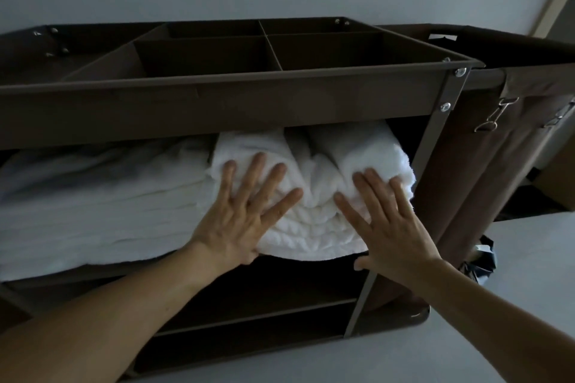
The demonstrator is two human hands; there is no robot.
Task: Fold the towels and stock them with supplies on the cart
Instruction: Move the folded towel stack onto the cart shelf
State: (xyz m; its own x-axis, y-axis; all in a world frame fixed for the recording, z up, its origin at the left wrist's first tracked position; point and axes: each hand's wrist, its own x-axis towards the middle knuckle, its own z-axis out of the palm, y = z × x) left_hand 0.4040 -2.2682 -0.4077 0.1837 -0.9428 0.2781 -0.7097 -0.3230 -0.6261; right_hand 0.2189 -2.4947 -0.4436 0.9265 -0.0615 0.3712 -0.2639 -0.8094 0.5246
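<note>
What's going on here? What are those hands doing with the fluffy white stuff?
A person is stocking a brown housekeeping cart. The left hand and right hand press flat, fingers spread, on a bundle of folded white towels at the right end of the cart's upper shelf. More white linen lies beside it on the left.

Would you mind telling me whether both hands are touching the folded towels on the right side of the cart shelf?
Touching. The head view shows the left hand and right hand lying flat, fingers spread, against the folded towels.
</note>
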